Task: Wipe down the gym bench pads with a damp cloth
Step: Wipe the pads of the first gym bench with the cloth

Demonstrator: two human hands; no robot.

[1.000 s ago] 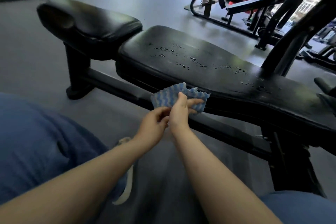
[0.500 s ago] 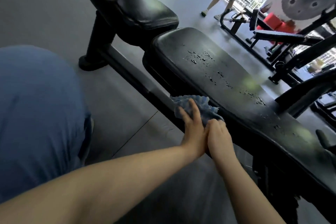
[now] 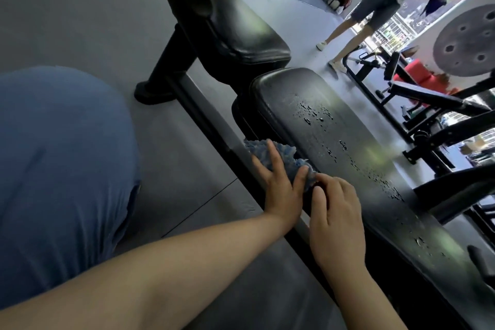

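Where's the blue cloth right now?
Head view, centre: the blue cloth lies against the near edge of the long bench pad, under the left hand.

Blue wavy-textured cloth (image 3: pixel 284 159), crumpled, sits vs. near side edge of long black back pad (image 3: pixel 356 169), which runs diagonally w/ water droplets beaded along its glossy top, while shorter black seat pad (image 3: pixel 227 24) sits just beyond its far end, dry-looking, slightly higher.

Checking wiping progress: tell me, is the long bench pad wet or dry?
Wet: water droplets bead along the top of the long bench pad.
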